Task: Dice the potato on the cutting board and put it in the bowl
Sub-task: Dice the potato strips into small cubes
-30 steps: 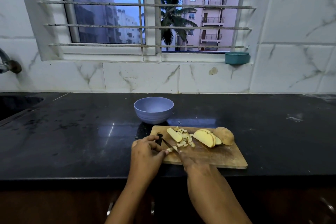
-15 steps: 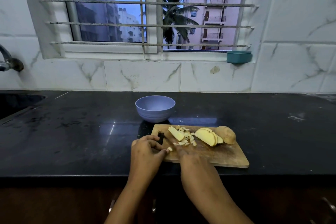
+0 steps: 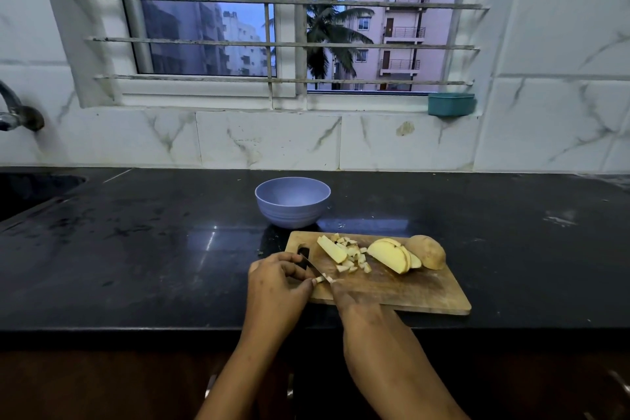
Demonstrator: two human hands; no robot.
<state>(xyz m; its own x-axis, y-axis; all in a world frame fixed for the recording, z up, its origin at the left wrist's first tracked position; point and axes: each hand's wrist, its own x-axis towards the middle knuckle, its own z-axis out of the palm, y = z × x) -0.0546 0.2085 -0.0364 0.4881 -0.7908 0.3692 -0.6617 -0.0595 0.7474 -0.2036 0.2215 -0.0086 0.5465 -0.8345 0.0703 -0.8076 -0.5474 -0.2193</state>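
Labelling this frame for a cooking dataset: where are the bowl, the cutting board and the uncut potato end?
bowl (image 3: 293, 211): head view, on its outer front wall.
cutting board (image 3: 416, 293): head view, on a bare patch near its front edge.
uncut potato end (image 3: 428, 251): head view, on its brown skin.

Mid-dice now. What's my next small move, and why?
Probably press the knife down through the small piece that the left hand pinches: the blade sits right against it, held by the right hand. A strip and slices wait uncut.
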